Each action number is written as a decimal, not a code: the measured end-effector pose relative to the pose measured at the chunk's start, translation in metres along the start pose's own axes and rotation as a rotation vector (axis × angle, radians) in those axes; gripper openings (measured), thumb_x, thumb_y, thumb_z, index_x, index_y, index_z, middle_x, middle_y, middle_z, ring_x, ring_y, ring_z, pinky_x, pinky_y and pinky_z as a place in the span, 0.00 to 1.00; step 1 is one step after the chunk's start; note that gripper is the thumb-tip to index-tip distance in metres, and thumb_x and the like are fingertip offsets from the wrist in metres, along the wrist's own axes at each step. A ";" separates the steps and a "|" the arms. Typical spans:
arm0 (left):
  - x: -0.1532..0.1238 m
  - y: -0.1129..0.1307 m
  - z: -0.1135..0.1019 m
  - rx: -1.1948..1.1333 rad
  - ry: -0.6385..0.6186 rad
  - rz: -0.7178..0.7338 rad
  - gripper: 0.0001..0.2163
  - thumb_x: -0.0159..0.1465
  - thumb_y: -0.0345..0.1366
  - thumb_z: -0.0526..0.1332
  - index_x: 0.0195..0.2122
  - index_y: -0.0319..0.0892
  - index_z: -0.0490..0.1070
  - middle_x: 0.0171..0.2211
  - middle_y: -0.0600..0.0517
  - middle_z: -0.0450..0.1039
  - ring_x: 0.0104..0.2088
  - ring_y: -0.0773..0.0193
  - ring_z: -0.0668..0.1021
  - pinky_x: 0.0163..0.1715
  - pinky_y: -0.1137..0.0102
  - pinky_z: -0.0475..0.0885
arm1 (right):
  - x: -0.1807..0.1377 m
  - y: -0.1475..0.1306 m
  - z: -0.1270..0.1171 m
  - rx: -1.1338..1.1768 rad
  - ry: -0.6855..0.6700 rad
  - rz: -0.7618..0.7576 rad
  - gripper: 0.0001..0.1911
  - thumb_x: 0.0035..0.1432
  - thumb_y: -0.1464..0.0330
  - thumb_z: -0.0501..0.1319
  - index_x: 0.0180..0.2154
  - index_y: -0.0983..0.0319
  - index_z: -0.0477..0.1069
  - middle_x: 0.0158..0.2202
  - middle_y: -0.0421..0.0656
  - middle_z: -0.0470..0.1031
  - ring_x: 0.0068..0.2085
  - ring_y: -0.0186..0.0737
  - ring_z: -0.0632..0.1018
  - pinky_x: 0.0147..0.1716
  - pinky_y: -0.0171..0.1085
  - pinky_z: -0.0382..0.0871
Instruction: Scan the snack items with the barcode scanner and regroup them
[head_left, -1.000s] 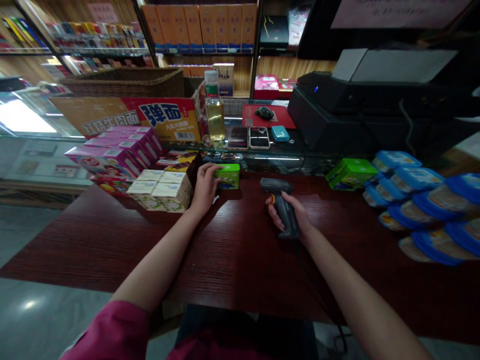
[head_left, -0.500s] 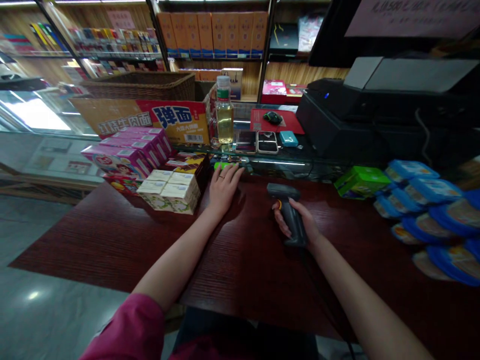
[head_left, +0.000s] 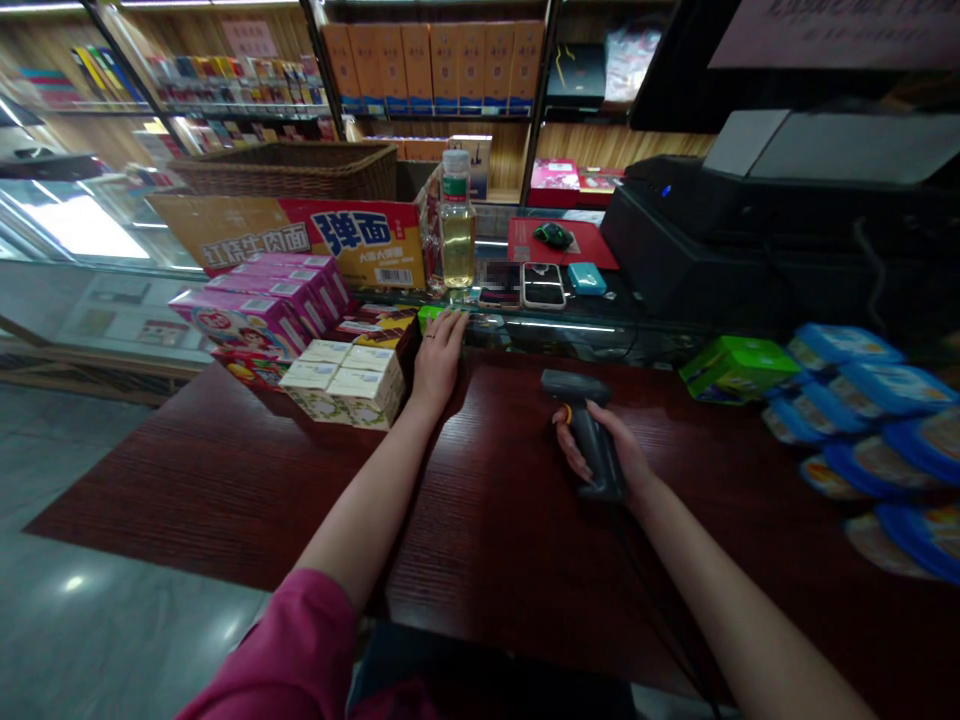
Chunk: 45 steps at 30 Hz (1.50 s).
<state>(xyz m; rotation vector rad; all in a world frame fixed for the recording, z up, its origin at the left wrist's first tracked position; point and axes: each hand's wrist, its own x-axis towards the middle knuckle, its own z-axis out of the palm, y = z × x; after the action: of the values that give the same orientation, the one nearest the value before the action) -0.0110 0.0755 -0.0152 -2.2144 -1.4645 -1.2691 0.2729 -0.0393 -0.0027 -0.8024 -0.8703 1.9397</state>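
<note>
My left hand [head_left: 439, 358] lies palm down over a small green box [head_left: 430, 315] at the back of the dark red counter [head_left: 247, 470], right beside a stack of cream cartons [head_left: 346, 382]. The fingers are stretched flat over the box, which is mostly hidden. My right hand [head_left: 607, 452] is wrapped round the handle of a dark barcode scanner [head_left: 589, 430], held just above the counter with its head pointing away from me. Its cable runs back along my right forearm.
Pink boxes [head_left: 259, 305] and a noodle carton [head_left: 300, 235] stand at the left. A bottle [head_left: 457, 222], two phones [head_left: 525, 285] and a till [head_left: 750, 220] sit on the glass shelf behind. Another green box [head_left: 733, 366] and blue-lidded packs [head_left: 862, 400] lie right.
My left hand has pushed the green box leftward and back, against the cartons, and now lies flat over it. The right hand with the scanner has barely moved.
</note>
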 end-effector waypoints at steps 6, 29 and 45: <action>0.002 0.002 0.004 0.087 0.004 -0.056 0.26 0.70 0.23 0.50 0.67 0.45 0.67 0.65 0.41 0.69 0.69 0.51 0.68 0.66 0.55 0.69 | 0.002 0.000 -0.001 0.001 0.000 -0.001 0.23 0.57 0.50 0.67 0.38 0.65 0.77 0.24 0.39 0.70 0.18 0.31 0.68 0.11 0.29 0.63; 0.012 0.012 -0.002 0.013 0.055 -0.233 0.30 0.67 0.34 0.63 0.70 0.41 0.60 0.69 0.37 0.64 0.72 0.45 0.63 0.72 0.46 0.53 | 0.006 0.003 -0.003 0.007 -0.051 -0.030 0.22 0.62 0.51 0.62 0.40 0.64 0.75 0.25 0.38 0.71 0.16 0.31 0.67 0.11 0.29 0.62; 0.003 0.241 0.123 -0.602 -0.248 0.164 0.24 0.68 0.34 0.60 0.65 0.41 0.62 0.60 0.38 0.70 0.63 0.51 0.73 0.64 0.54 0.68 | -0.062 -0.069 -0.068 0.260 0.420 -0.655 0.18 0.66 0.51 0.58 0.39 0.60 0.69 0.21 0.34 0.68 0.16 0.30 0.66 0.11 0.29 0.58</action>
<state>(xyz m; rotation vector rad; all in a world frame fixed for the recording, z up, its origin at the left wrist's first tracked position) 0.2551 0.0299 -0.0219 -2.8918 -1.0219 -1.5786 0.3829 -0.0474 0.0281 -0.6306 -0.5189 1.2148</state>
